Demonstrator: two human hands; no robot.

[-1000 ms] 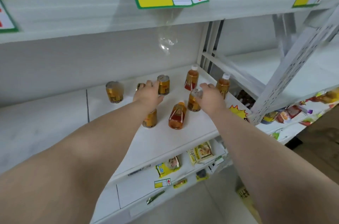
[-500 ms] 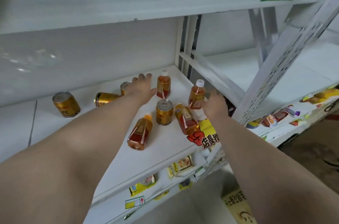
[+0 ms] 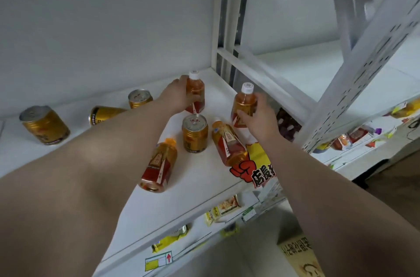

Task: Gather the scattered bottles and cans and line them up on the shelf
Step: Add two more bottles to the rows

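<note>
Gripping mid-body: my left hand (image 3: 178,96) wraps back bottle (image 3: 196,89), right hand (image 3: 261,122) wraps side bottle (image 3: 243,104). Likely full, weighty, slick plastic; label band safest hold.

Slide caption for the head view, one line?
Left hand grips the back bottle, right hand the right bottle; two bottles lie toppled on the shelf.
</note>
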